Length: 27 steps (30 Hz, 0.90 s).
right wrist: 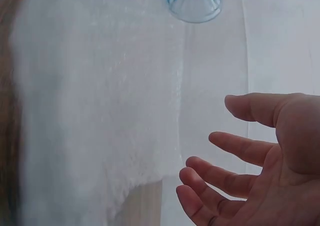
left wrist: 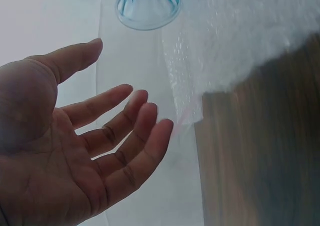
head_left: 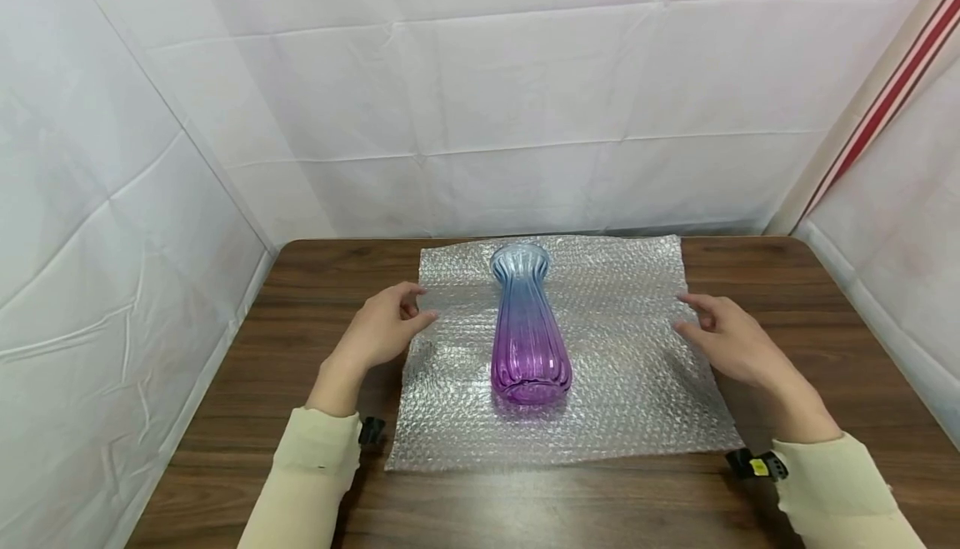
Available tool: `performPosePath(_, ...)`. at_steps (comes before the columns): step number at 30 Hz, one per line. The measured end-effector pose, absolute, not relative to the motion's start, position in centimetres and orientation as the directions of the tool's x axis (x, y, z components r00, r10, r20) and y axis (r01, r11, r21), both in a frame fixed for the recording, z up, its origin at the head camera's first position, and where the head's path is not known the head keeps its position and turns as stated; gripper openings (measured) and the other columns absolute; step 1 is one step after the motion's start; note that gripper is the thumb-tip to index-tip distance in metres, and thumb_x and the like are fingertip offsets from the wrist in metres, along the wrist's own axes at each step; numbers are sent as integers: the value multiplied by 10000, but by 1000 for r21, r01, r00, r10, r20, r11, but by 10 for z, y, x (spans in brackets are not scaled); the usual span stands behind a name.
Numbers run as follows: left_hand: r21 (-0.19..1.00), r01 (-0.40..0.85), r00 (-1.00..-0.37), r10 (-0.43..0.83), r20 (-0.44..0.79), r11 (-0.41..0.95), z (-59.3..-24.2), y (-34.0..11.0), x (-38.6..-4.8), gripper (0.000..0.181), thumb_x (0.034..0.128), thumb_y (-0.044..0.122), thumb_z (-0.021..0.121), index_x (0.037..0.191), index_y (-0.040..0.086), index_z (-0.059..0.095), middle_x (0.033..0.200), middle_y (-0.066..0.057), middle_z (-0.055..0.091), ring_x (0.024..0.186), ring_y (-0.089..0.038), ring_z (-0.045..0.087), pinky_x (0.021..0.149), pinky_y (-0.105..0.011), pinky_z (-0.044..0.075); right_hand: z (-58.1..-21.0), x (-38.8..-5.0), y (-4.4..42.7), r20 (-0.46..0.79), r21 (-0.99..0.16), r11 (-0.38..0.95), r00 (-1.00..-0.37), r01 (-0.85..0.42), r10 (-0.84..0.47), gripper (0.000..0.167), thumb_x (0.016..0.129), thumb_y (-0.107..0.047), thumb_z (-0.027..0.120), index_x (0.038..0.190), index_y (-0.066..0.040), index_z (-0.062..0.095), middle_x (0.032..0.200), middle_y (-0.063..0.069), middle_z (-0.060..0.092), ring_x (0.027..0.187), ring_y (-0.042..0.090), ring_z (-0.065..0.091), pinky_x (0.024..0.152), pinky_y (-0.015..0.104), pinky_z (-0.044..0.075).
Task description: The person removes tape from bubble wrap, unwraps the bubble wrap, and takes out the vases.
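A ribbed glass vase, blue at its flared mouth and purple toward its base, lies on its side on a sheet of bubble wrap. Its mouth points to the back wall. My left hand hovers at the sheet's left edge, fingers loosely bent and holding nothing. Over the right edge is my right hand, likewise with nothing in it, thumb apart from the fingers. Both wrist views show the relaxed fingers of the left hand and right hand, with the vase's clear rim beyond.
The sheet lies on a dark wooden table and reaches its back edge. White cloth walls stand behind and at both sides. A red-striped strip runs down the right corner. Small black wrist devices sit at both cuffs.
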<state>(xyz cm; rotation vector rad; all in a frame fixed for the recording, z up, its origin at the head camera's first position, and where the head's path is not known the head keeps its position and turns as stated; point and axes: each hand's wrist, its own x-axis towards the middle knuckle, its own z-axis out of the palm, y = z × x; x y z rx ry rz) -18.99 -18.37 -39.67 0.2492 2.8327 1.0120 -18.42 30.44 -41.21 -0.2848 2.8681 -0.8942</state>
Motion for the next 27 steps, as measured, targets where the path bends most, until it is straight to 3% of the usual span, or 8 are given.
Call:
performPosePath(4, 643, 104, -979, 194, -70, 759, -395, -178, -189, 558, 1037, 410, 630, 1491, 101, 530, 1186, -112, 657, 1017, -259, 639, 843, -458, 547, -409, -183, 298, -75, -589, 797, -973, -132, -216, 653, 1082, -439, 526, 1575, -29, 402, 877, 113, 508, 709, 164, 514, 556, 307, 427)
performPosePath(7, 650, 99, -978, 195, -76, 753, -395, -173, -188, 571, 1033, 426, 630, 1499, 113, 522, 1216, -109, 662, 1067, -270, 642, 884, -482, 552, -407, -183, 292, -77, -600, 789, -972, -131, -220, 667, 1078, -445, 534, 1581, -31, 394, 1096, 221, 597, 924, 279, 648, 645, 320, 496)
performPosePath(12, 646, 112, -976, 206, -72, 755, -394, -166, -189, 588, 1030, 464, 621, 1504, 132, 518, 1255, -110, 661, 1098, -266, 643, 891, -472, 553, -405, -185, 281, -77, -615, 776, -969, -140, -236, 662, 1075, -426, 551, 1576, -22, 397, 1523, 285, 475, 1179, 407, 636, 745, 379, 568)
performPosePath(27, 684, 122, -969, 237, -76, 719, -397, -146, -190, 641, 1031, 533, 584, 1537, 154, 476, 1322, -110, 653, 1197, -292, 648, 966, -507, 560, -410, -186, 251, -54, -651, 740, -963, -167, -265, 657, 1070, -450, 552, 1557, -27, 425, 1541, 272, 468, 1207, 424, 622, 813, 466, 600)
